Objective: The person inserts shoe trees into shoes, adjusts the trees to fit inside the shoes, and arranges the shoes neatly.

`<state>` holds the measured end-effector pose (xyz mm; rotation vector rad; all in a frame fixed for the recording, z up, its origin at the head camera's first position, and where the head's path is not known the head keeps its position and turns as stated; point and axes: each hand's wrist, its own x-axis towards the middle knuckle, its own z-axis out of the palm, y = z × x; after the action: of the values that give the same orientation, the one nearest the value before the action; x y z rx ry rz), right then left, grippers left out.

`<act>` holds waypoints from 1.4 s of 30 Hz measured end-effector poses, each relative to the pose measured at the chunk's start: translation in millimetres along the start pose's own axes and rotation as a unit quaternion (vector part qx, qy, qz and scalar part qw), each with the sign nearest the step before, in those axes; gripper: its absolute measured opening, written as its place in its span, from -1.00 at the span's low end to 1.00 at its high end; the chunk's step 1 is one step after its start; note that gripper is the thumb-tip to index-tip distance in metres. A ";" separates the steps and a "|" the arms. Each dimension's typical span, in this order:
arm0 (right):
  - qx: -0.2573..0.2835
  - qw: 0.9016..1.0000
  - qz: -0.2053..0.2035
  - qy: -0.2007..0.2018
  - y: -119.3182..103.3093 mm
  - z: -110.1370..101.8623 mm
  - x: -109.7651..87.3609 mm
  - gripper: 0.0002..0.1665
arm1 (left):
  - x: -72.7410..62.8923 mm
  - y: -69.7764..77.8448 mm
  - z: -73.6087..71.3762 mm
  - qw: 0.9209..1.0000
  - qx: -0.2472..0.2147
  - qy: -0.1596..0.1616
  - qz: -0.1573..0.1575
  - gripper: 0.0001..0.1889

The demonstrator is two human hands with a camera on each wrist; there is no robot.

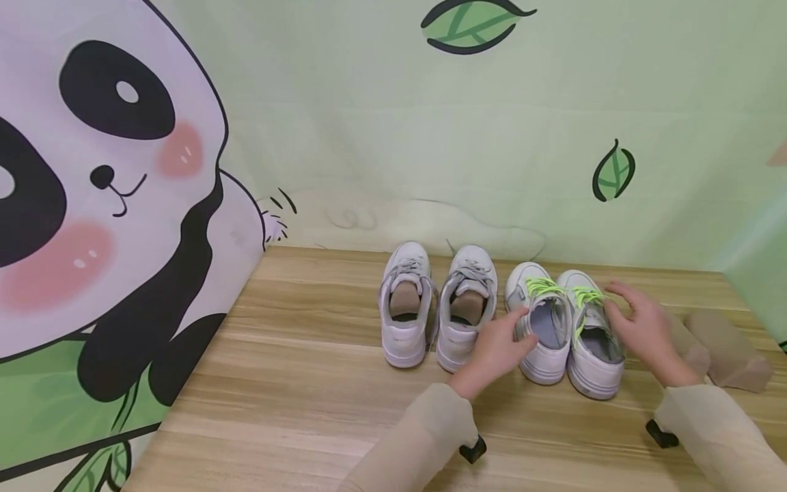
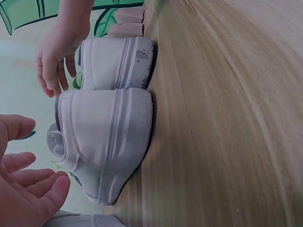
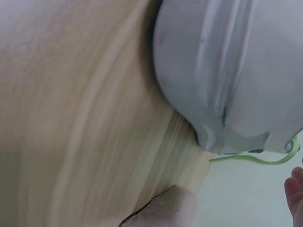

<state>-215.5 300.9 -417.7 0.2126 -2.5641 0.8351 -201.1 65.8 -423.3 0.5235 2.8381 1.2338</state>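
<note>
Across the back spreads a pale green wall covering, with a printed panda at nine o'clock. Before it lies a wood-grain surface. At four o'clock, green-laced white shoes stand upright on it, side by side, toes towards twelve. At nine o'clock from that pair, just beside it, are grey-laced white shoes, toes also towards twelve, with something brown inside each. Two brown blocks lie at the green-laced pair's three o'clock. The left hand is at this pair's nine o'clock, fingers loosely spread and gripping nothing. The right hand is at its three o'clock, likewise opened out, holding nothing, fingertips near the green laces; whether they touch cannot be told.
</note>
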 end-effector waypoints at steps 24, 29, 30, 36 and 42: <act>-0.030 0.999 0.011 0.013 34.6 -6.9 -12.5 -0.58 | -1.3 -3.6 11.2 1.000 0.004 -0.004 -0.005 -0.57; -0.049 0.999 0.015 0.005 40.0 -9.8 -15.4 -0.55 | -1.9 -4.3 13.1 1.000 0.004 -0.004 -0.006 -0.56; -0.053 0.998 0.017 0.004 41.0 -10.3 -16.2 -0.55 | -2.0 -4.5 13.5 1.000 0.003 -0.004 -0.006 -0.56; -0.079 0.996 0.045 -0.014 48.4 -13.5 -20.3 -0.48 | -2.0 -6.4 16.9 1.000 -0.007 -0.008 -0.011 -0.55; -0.097 0.992 0.074 -0.045 53.9 -17.0 -23.4 -0.40 | -1.7 -8.0 19.5 0.999 -0.020 -0.021 -0.028 -0.53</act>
<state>-203.2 354.6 -444.1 0.0001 -2.7520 0.6346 -199.3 74.0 -442.7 0.4587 2.7674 1.2504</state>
